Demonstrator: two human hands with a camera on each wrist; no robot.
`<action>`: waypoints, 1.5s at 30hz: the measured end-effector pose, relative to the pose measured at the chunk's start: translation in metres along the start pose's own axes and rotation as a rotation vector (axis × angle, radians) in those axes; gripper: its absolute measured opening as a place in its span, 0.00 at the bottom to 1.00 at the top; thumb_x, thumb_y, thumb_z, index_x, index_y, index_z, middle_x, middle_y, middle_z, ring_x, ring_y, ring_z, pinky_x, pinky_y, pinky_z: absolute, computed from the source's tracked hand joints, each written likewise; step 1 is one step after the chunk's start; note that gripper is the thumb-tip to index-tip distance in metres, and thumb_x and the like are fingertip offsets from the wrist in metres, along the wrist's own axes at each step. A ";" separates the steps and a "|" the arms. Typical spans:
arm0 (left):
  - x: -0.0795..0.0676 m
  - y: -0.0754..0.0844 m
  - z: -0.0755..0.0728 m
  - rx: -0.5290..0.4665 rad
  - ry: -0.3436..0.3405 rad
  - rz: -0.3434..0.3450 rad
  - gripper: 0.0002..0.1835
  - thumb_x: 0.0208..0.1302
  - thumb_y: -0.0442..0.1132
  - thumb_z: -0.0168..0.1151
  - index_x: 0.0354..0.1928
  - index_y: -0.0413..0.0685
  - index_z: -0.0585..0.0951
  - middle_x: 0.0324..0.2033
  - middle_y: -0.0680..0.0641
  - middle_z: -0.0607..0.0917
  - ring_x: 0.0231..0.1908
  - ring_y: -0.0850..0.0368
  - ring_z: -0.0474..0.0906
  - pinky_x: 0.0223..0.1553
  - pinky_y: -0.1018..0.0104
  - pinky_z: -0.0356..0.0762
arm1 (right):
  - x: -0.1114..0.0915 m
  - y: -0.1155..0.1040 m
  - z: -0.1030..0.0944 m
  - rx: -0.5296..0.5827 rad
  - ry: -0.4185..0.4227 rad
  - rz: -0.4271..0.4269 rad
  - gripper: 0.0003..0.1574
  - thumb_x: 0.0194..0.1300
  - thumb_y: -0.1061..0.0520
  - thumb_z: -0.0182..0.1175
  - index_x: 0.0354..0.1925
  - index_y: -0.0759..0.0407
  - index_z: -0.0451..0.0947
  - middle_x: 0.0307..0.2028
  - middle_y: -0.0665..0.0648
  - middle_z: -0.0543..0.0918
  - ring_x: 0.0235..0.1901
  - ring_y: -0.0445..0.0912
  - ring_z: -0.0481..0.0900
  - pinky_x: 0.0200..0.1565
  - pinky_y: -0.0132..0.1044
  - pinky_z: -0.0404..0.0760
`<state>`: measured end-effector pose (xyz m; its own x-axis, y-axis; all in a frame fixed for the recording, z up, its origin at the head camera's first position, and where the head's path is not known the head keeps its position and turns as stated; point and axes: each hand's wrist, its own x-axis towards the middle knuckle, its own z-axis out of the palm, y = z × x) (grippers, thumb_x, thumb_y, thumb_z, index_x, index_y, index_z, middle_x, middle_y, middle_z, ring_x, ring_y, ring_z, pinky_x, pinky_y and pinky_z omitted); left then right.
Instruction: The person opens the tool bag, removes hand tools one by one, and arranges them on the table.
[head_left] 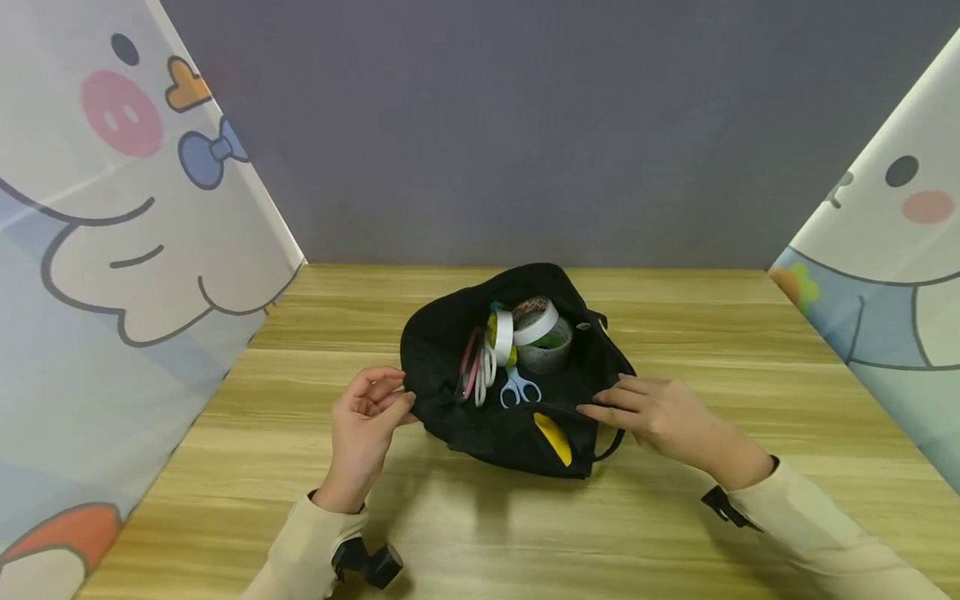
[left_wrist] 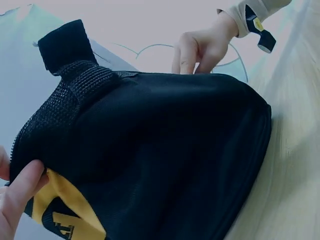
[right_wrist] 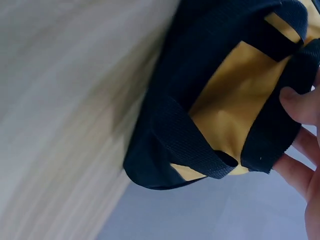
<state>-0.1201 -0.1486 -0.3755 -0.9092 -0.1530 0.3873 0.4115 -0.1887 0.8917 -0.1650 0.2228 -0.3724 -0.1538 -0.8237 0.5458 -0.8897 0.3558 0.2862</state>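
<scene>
The left hand (head_left: 363, 440) pinches, thumb and fingers nearly together, the left rim of a gaping black bag (head_left: 487, 443) on the counter (head_left: 262, 433); inside lie a pink item (head_left: 470, 367), a white cable (head_left: 491, 362), then tape rolls (head_left: 504, 337) with pale blue scissors (head_left: 520, 386) just nearer; the right hand (head_left: 667, 418) grips the right rim, thumb and fingers close.

Left of your left fingers (head_left: 375, 377), pale panel (head_left: 45, 300) printed with cartoon pink snout, blue bow. Right of your right fingers (head_left: 611, 416), second panel (head_left: 922, 250): cartoon face, pink cheek. Under both, wood-grain desk (head_left: 255, 467), yellowish-brown streaks. Beyond them, plain grey wall (head_left: 525, 125) along desk's far edge. Soft glare on desk, nearer you than fingers.
</scene>
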 end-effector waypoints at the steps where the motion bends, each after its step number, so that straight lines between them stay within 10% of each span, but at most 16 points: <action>1: 0.000 0.000 0.000 -0.012 0.017 -0.004 0.20 0.55 0.11 0.55 0.41 0.41 0.82 0.35 0.51 0.88 0.28 0.62 0.85 0.26 0.69 0.84 | -0.001 -0.001 0.001 -0.001 -0.011 0.008 0.35 0.73 0.67 0.31 0.53 0.51 0.85 0.39 0.49 0.86 0.36 0.45 0.81 0.25 0.33 0.80; 11: 0.002 -0.003 0.003 -0.139 0.069 -0.043 0.21 0.57 0.11 0.54 0.40 0.44 0.82 0.34 0.50 0.88 0.26 0.61 0.85 0.25 0.70 0.84 | 0.002 0.003 0.003 0.079 -0.085 -0.010 0.38 0.63 0.71 0.33 0.59 0.54 0.81 0.40 0.53 0.84 0.35 0.45 0.81 0.23 0.29 0.75; 18: -0.001 -0.007 0.004 -0.232 0.003 -0.053 0.22 0.59 0.13 0.54 0.41 0.46 0.82 0.36 0.50 0.89 0.29 0.62 0.85 0.26 0.71 0.84 | 0.017 0.007 -0.010 0.238 -0.118 0.094 0.40 0.44 0.79 0.57 0.55 0.56 0.83 0.38 0.52 0.83 0.30 0.41 0.74 0.26 0.28 0.70; 28: 0.002 -0.005 0.000 -0.184 -0.079 -0.208 0.23 0.65 0.19 0.57 0.60 0.42 0.75 0.43 0.50 0.88 0.33 0.62 0.86 0.29 0.70 0.84 | 0.050 0.026 -0.042 0.556 -0.390 0.280 0.20 0.66 0.65 0.64 0.57 0.62 0.81 0.50 0.53 0.84 0.45 0.46 0.82 0.42 0.41 0.83; 45: 0.001 -0.006 0.000 -0.162 -0.088 -0.252 0.27 0.65 0.20 0.57 0.66 0.33 0.69 0.43 0.51 0.88 0.33 0.61 0.86 0.30 0.69 0.85 | 0.121 0.068 -0.031 0.759 -0.483 0.646 0.15 0.71 0.58 0.61 0.53 0.64 0.82 0.41 0.54 0.86 0.39 0.45 0.83 0.43 0.45 0.83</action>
<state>-0.1235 -0.1477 -0.3803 -0.9830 0.0019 0.1837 0.1705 -0.3633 0.9160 -0.2309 0.1608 -0.2624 -0.6886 -0.7251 0.0062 -0.5885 0.5539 -0.5890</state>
